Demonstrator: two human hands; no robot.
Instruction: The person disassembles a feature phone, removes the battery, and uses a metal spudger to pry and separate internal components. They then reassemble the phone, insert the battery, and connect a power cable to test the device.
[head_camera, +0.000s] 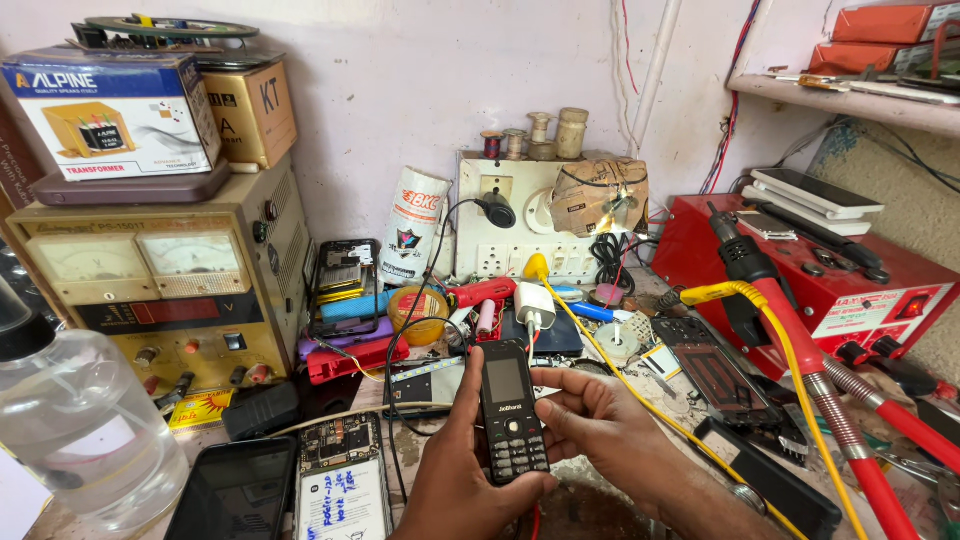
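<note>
A small black keypad phone (511, 411) with a dark screen stands upright in front of me over a cluttered workbench. My left hand (452, 470) grips it from the left and below, thumb along its left edge. My right hand (600, 415) holds its right side, with the thumb lying on the keypad. A black cable runs from under the phone toward the back of the bench.
A beige power supply with two meters (165, 290) stands at left, a clear bottle (75, 420) in front of it. Opened smartphones (340, 480) lie at bottom left. A white socket board (520, 225) is behind. A red station (830, 285) and red-handled tool (820, 385) are at right.
</note>
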